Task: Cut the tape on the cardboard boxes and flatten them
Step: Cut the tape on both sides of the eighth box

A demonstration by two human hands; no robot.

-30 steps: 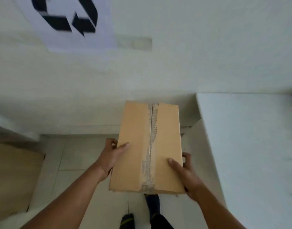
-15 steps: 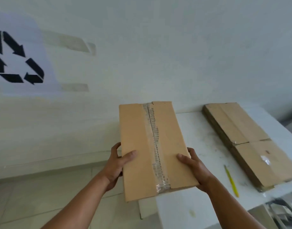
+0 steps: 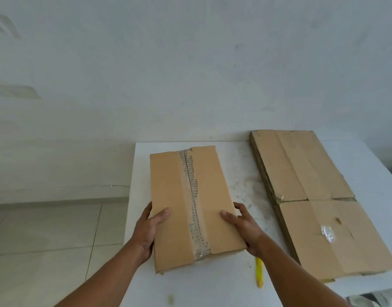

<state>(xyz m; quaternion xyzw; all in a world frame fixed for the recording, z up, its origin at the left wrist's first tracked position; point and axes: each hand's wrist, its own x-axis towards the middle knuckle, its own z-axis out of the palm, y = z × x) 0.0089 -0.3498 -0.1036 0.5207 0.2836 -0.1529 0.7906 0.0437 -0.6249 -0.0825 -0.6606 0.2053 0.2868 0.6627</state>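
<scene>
- I've got the taped box (image 3: 190,207) gripped from both sides: left hand (image 3: 149,229) on its left edge, right hand (image 3: 246,229) on its right.
- Fingers (image 3: 241,207) are curled round the side walls with thumbs flat on top. That two-sided clamp keeps the box square to me.
- Box sits between my fingers, over the near-left part of the table (image 3: 241,173). I can't tell if its full weight is down.
- Tape seam (image 3: 194,204) faces up and runs away from me, uncut. My read: oriented for a lengthwise slit.
- Slim yellow tool (image 3: 259,273), likely the cutter, lies on the table just behind my right fingers, by the wrist.
- Flattened stack (image 3: 312,207) lies well right of my fingers, leaving a working gap.
- Table is white and scuffed, pushed against a plain pale wall (image 3: 190,63). Tiled floor (image 3: 46,229) is left of my fingers.
</scene>
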